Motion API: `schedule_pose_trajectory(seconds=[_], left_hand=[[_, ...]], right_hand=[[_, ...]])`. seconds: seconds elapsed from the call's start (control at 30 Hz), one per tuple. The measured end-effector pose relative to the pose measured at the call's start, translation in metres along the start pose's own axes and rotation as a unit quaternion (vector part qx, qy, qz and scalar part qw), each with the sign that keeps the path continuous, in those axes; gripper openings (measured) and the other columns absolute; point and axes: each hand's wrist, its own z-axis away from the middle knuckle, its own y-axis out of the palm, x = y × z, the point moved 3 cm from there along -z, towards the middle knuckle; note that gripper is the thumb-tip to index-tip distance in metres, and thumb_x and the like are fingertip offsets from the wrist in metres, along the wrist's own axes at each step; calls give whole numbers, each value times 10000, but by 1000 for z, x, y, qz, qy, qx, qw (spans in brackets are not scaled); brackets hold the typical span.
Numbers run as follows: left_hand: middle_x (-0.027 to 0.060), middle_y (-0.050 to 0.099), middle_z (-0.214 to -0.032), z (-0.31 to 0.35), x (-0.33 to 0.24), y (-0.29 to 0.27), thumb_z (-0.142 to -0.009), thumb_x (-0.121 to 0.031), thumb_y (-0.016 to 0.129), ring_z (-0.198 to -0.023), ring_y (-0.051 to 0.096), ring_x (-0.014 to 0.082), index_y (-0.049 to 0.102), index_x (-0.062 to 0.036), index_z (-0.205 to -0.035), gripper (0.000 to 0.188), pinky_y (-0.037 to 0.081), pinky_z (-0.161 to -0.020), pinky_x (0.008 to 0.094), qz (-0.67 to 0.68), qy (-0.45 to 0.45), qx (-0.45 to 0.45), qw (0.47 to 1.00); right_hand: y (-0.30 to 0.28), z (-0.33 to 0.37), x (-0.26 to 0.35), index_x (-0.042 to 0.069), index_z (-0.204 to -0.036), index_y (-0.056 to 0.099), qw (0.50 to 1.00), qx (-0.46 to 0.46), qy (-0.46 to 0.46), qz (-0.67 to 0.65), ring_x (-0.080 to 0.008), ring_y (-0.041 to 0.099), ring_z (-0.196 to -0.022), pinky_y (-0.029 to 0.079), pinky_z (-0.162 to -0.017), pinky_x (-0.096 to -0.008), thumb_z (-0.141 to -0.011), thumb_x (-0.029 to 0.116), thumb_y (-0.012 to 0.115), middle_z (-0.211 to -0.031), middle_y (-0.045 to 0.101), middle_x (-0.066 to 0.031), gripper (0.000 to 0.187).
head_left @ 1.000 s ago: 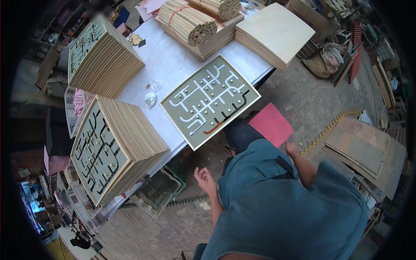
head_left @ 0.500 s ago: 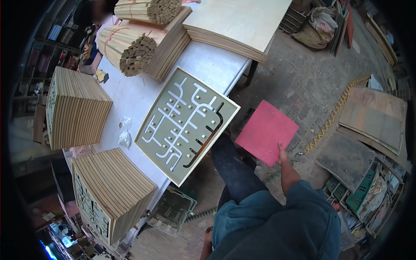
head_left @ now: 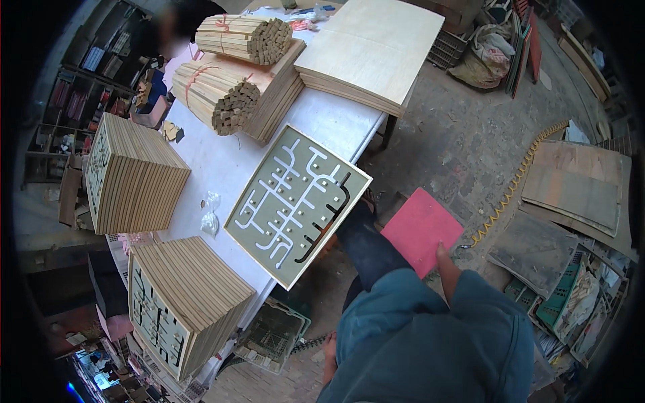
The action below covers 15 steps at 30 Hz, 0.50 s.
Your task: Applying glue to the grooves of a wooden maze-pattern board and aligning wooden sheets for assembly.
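My right hand [head_left: 445, 255] is closed on the near edge of a red square panel [head_left: 420, 228], its thumb lying on top. The panel looks like a stool seat, held low beside my leg; its underside is hidden. My left hand [head_left: 329, 348] hangs by my left side, only partly visible, its fingers too hidden to read. In front of me a framed olive-grey board [head_left: 299, 208] overhangs the table edge. It has pale branching grooves, small light pegs, and a dark slot along its right side.
On the white table [head_left: 208, 141] stand two stacks of framed boards [head_left: 138, 178] [head_left: 195, 295], bundles of wooden sticks [head_left: 201, 91] and plywood sheets [head_left: 376, 47]. A plastic bag [head_left: 210, 218] lies between. A crate [head_left: 272, 336] is below; a yellow coiled hose [head_left: 510, 188] and boards [head_left: 574, 185] lie right.
My right hand and the red panel have come closer to my body. The view has shifted, so the table and its boards appear further right and lower.
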Motion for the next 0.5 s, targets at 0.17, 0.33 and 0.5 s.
schedule_pose_trajectory(seconds=[0.17,0.33,0.5], left_hand=[[69,633,-1024,21,-100,13,-943,-286,538,-911,570,156,625,-34,-1091,305,444,-810,288,78,35,8,996],[126,619,-1096,64,-229,-2,-955,-371,510,-965,589,190,582,-19,-1150,409,457,-835,302,226,138,56,963],[202,534,-1258,83,-421,13,-957,-418,409,-1163,521,338,468,-8,-1285,528,441,-971,476,506,324,283,748]], right_hand=[[41,27,186,-61,-1235,509,976,-73,-175,105,-285,527,-1051,400,-877,-400,-914,500,461,-1140,561,-181,648],[142,195,465,43,-669,583,859,-40,-493,128,-144,505,-561,391,-531,-302,-866,422,608,-598,547,-40,428],[249,357,650,3,-780,625,573,-84,-793,187,-188,602,-593,466,-585,-314,-858,303,654,-656,629,-119,312]])
